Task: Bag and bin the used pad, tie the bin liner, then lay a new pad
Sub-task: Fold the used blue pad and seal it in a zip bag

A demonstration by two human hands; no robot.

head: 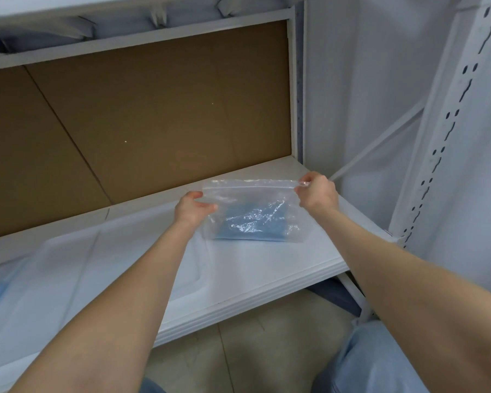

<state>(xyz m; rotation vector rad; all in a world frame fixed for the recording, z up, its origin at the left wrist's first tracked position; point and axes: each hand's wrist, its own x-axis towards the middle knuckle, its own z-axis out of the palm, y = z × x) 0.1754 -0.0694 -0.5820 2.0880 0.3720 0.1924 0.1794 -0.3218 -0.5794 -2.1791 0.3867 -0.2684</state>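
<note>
Pale plastic low on my right, the bin liner (380,361) I think. Over the white shelf (267,265), my left hand (192,208) pinches the clear bag (253,194) at its left edge. My right hand (318,191) pinches its top right corner. The blue pad (250,225) lies inside. Bagging seems nearly done. Next I should press the strip shut, then bin it.

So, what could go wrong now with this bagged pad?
1. The left hand and right hand grip the clear bag only at its top corners; a corner might slip and the bag drop onto the white shelf.
2. Whether the top strip is sealed cannot be seen; if not, the blue pad could slide out when the bag tilts.
</note>
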